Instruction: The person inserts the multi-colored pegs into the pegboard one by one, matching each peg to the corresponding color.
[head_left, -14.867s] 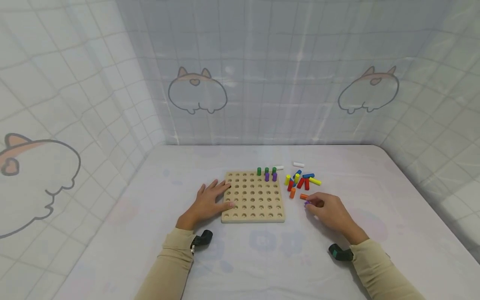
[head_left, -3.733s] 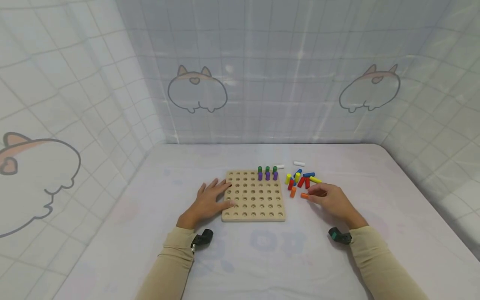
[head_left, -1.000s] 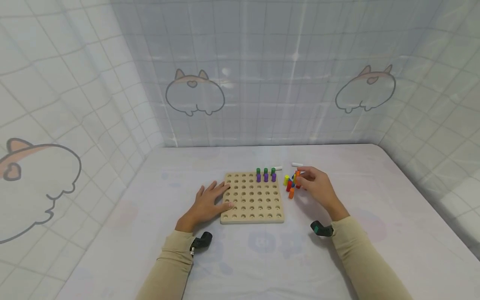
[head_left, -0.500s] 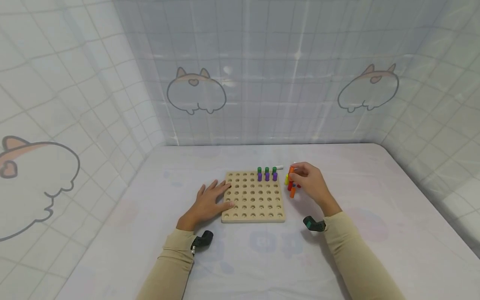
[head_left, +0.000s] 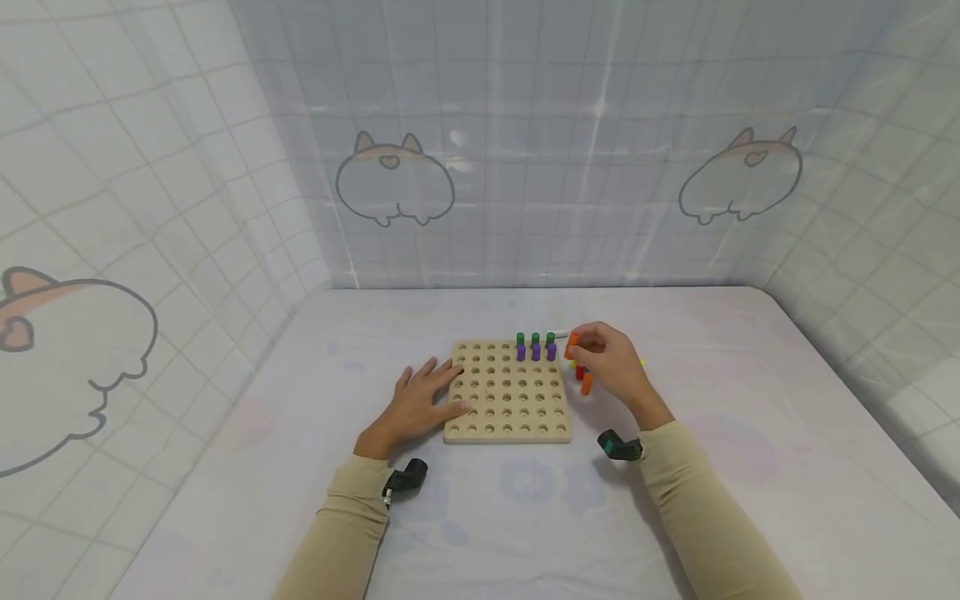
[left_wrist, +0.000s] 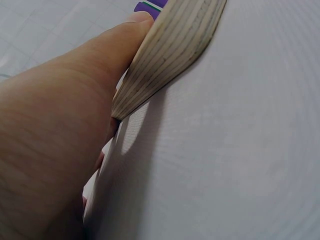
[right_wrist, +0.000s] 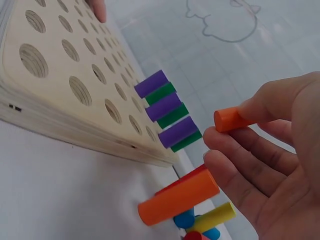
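Note:
My right hand [head_left: 611, 358] pinches an orange peg [right_wrist: 231, 119] between thumb and fingers, above the table just off the board's back right corner. The wooden pegboard [head_left: 506, 400] has rows of round holes. Three green pegs [head_left: 536, 339] stand in its back row at the right, with three purple pegs [head_left: 536, 353] in the row before them. My left hand [head_left: 412, 408] rests on the board's left edge with fingers spread and thumb on the top face. In the left wrist view, the thumb [left_wrist: 100, 52] lies along the board's layered side [left_wrist: 167, 55].
A second orange peg [head_left: 587, 384] stands upright beside the board's right edge, near a red peg [head_left: 580, 372]. Blue pegs [right_wrist: 185, 218] and a yellow peg [right_wrist: 214, 217] lie around them, partly hidden by my right hand. A white peg [head_left: 561, 334] lies behind the board's corner.
The purple peg my right hand held earlier now stands in the board as the third purple. My right hand then picked up a lying orange peg and carried it left. My left hand stayed put.

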